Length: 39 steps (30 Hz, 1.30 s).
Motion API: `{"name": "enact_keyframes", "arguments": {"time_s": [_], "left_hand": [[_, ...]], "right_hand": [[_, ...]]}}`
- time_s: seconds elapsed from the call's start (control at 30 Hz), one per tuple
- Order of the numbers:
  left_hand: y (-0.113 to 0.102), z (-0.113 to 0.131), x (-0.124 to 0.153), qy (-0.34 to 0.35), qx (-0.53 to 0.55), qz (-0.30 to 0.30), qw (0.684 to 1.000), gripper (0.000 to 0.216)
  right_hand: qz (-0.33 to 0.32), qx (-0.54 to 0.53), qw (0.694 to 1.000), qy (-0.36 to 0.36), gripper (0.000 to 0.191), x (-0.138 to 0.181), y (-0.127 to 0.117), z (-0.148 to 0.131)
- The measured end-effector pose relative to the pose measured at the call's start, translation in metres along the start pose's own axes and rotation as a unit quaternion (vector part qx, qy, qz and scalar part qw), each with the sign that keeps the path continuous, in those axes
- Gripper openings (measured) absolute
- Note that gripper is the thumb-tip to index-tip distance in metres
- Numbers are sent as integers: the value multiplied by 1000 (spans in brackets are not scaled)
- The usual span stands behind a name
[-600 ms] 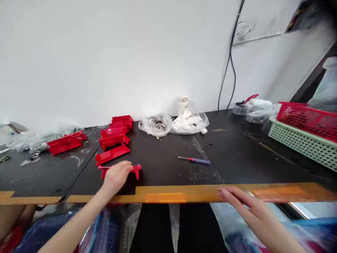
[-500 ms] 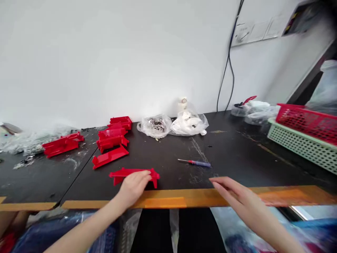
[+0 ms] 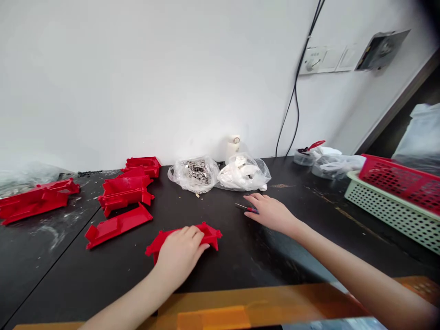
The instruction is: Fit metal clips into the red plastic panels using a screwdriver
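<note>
My left hand (image 3: 180, 252) is wrapped over the top of a red plastic part (image 3: 209, 233) near the front of the black table, hiding its middle. To the right, my right hand (image 3: 271, 213) reaches over a small screwdriver (image 3: 251, 210). Thumb and forefinger are apart on either side of it; the tool's shaft points left, and most of its handle is hidden under the hand. More red plastic parts (image 3: 118, 224) lie left of my left hand, several of them in a row running back toward the wall.
Behind the hands sit an open bag of small dark and shiny pieces (image 3: 197, 176) and a bag with white contents (image 3: 242, 174). At the right, a red basket (image 3: 398, 183) rests in a pale green basket (image 3: 388, 215). Black cables (image 3: 297, 91) hang down the wall.
My right hand has moved forward and left from the table edge to the screwdriver. My left hand stays on the red part. The view has shifted closer over the table.
</note>
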<state>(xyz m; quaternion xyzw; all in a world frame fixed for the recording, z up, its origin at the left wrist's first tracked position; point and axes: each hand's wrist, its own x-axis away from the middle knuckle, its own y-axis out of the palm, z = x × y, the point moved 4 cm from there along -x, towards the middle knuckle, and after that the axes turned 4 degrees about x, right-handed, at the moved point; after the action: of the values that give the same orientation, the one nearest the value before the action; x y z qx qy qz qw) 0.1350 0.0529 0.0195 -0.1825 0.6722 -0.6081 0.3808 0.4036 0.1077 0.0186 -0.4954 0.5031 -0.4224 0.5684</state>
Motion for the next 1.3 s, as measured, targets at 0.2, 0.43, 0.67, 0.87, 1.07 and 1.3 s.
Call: {"name": "enact_keyframes", "arguments": {"time_s": [0.2,0.43,0.67,0.87,1.07,1.3], "left_hand": [[12,41,14,218,89,67,969,41],[7,-2,7,125,152,-6,980,62],[7,-13,-1,136,188,7,973,24],[-25,-60,-10,-34,181,-75,980,28],[-13,-49,-8,-84,-19,2,996,43],[-20,21,4,-43,1,-44,998,52]], "right_hand": [[22,-44,998,-49,32,-107,-4,-54],[11,-80,995,-54,35,-213,38,-99],[0,-97,995,-5,35,-247,60,-98],[8,-125,992,-20,34,-248,56,-99],[63,-177,982,-25,35,-221,36,-88],[96,-331,938,33,32,-155,24,-45]]}}
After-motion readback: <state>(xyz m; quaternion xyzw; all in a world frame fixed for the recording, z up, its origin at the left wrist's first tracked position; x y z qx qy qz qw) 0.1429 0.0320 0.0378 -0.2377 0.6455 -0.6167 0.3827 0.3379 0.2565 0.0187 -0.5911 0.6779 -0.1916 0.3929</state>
